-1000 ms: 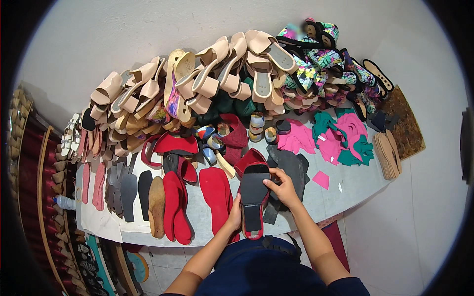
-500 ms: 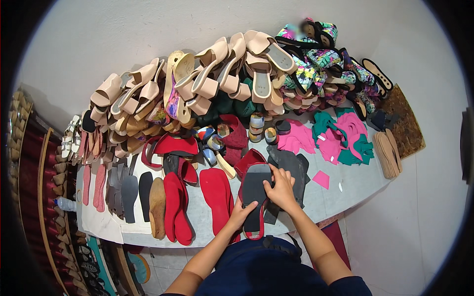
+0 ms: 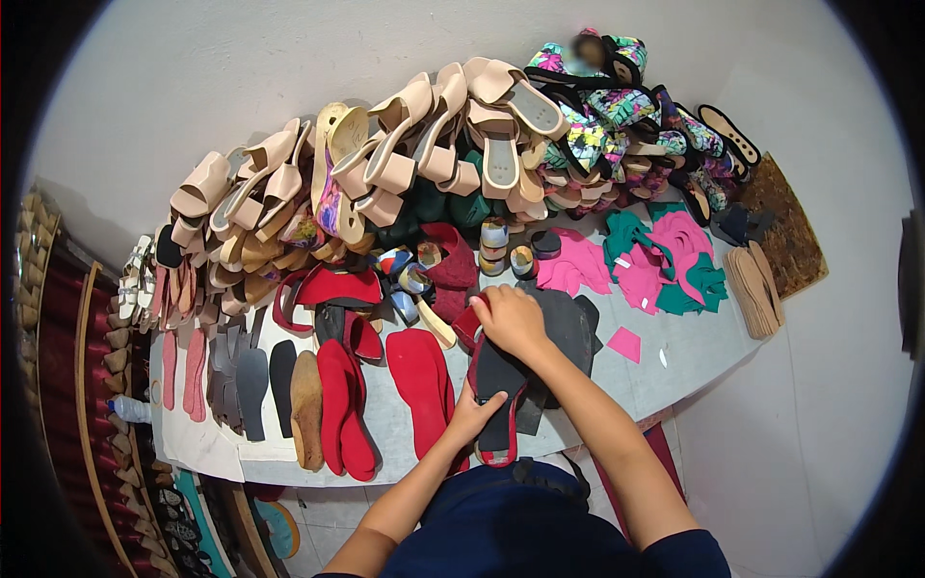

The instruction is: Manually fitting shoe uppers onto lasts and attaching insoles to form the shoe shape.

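Black sole (image 3: 496,372) stayed pinched in the left hand (image 3: 471,415); I saw the right hand (image 3: 514,319) shift over its far end, seemingly pressing, grip unclear.

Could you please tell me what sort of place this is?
It looks like a small shoemaking workshop: beige sandals are heaped by the wall, while red sole-shaped pieces and pink cutouts lie loose on the table.
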Tool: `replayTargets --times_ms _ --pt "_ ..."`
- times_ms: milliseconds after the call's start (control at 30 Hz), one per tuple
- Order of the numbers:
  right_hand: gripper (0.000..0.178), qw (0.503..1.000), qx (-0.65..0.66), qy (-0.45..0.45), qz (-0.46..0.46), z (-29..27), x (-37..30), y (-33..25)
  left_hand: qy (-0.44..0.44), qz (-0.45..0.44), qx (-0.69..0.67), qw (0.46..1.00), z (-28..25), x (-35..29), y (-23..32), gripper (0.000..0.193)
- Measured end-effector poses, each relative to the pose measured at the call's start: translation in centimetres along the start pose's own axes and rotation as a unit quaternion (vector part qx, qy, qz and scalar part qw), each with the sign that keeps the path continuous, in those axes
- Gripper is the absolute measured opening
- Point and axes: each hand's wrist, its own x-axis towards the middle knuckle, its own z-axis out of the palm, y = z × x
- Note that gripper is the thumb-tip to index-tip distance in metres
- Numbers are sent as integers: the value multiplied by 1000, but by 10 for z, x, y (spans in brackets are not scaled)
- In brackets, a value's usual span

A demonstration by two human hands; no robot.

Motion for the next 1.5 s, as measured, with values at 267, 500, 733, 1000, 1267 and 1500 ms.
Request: replayTargets --times_ms 267,500,733,1000,1267,1500 --pt "52 995 -24 -73 64 20 8 -4 16 -3 16 1000 -2 -1 0 57" --pt "49 998 -31 -25 39 29 11 -9 70 42 121 989 7 -13 12 60" --pt "47 998 -60 21 15 34 8 -16 155 23 234 960 20 -27 27 77" --pt "48 990 -116 80 -10 42 5 -23 167 -2 280 945 20 -26 22 89" --pt "56 995 -68 -67 -24 28 12 -15 171 -18 290 942 17 -24 17 84" --pt "64 982 -71 -172 12 13 16 -8 218 9 292 931 26 -23 32 77"
